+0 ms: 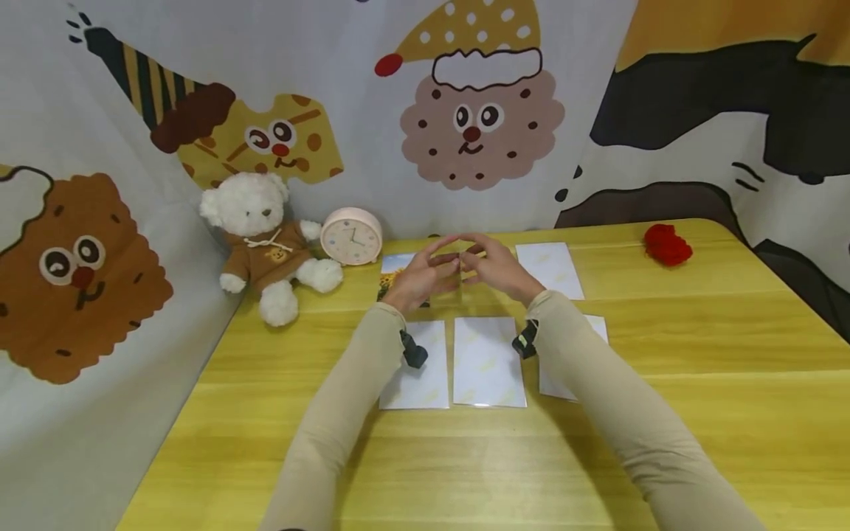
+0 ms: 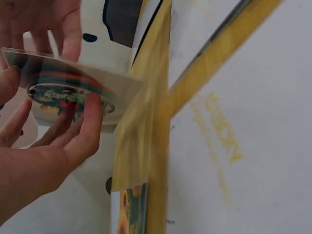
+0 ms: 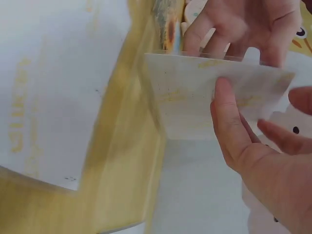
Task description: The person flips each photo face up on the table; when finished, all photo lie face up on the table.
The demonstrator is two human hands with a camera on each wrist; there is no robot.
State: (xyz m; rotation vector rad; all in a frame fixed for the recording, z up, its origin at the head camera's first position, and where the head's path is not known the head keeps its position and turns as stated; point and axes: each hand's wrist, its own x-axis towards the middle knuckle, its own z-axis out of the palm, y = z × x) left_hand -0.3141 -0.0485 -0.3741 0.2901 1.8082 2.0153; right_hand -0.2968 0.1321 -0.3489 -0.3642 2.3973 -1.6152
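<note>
A picture card (image 2: 73,95) stands raised between my two hands, above the table's far middle. Its printed side, with an oval design, faces my left hand (image 1: 425,279), whose fingers (image 2: 92,117) touch that face. Turned toward my right hand (image 1: 496,264) is the white back of the card (image 3: 185,102), with a fingertip against it. Both hands arch toward each other and hold the card between them. From the head view the card is almost edge-on. Behind my left hand lies a sunflower picture card (image 1: 392,276), face up and partly covered.
On the table (image 1: 465,457), several white cards lie face down, including a front-row middle card (image 1: 490,361) and a back card (image 1: 550,269). A teddy bear (image 1: 268,243) and pink clock (image 1: 352,236) stand at the back left. A red fuzzy object (image 1: 667,245) lies at the back right.
</note>
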